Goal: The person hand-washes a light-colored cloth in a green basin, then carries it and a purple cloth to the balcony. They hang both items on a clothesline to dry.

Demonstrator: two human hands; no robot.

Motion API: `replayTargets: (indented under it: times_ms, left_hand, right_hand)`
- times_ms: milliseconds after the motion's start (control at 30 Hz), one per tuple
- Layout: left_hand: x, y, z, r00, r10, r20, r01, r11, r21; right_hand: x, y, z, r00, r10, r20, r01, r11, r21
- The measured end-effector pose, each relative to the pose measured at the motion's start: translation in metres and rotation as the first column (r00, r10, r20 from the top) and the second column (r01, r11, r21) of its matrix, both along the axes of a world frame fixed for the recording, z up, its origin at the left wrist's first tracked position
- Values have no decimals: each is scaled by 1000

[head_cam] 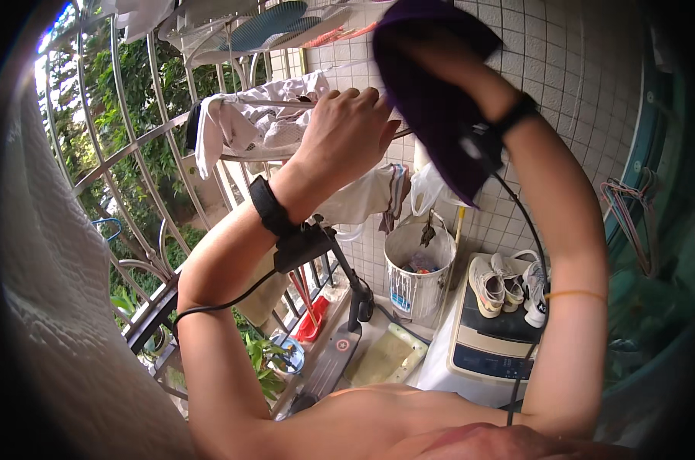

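Observation:
My left hand (pixel 347 123) is raised in front of me, its back towards the view and its fingers curled over the rim of a hanging mesh drying net (pixel 250 156). White laundry (pixel 267 123) is heaped in that net and drapes over its left side. My right hand (pixel 439 60) is up on the right, holding a dark purple cloth (pixel 425 109). The cloth hangs down past the wrist, blurred, and hides the fingertips. Black straps with small devices and cables are on both wrists.
Above hangs another mesh net (pixel 209 43) holding blue items. Metal window bars (pixel 132 144) run along the left. Below are a white bucket (pixel 419 287), a washing machine (pixel 491 359) with shoes (pixel 497 284) on top, and a scooter (pixel 339 356). Hangers (pixel 632 213) hang right.

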State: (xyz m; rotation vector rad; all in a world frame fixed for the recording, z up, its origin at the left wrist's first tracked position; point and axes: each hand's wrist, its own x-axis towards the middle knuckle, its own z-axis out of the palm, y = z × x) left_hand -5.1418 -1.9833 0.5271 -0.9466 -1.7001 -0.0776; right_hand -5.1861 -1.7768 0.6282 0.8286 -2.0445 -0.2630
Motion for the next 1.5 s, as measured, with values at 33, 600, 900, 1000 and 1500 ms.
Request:
replayTargets:
  times_ms: [33, 600, 900, 1000, 1500]
  left_hand:
    - [-6, -9, -2, 999, -14, 51, 14, 1000, -5]
    - [-54, -96, -8, 977, -192, 91, 194, 981, -18]
    - [-55, -122, 5, 969, -247, 15, 245, 966, 88]
    - [-60, -130, 6, 963, -267, 38, 249, 936, 250]
    - [-47, -133, 13, 967, -246, 61, 215, 923, 319]
  right_hand:
    - [-16, -27, -6, 984, 18, 180, -13, 1000, -27]
    - [-73, 16, -27, 992, 42, 117, 26, 849, -528]
    - [-56, 30, -30, 950, -102, -294, -38, 900, -434]
    - [-49, 38, -31, 951, -96, -294, -43, 900, -433]
    - [-17, 33, -38, 849, 18, -528, -186, 946, -266]
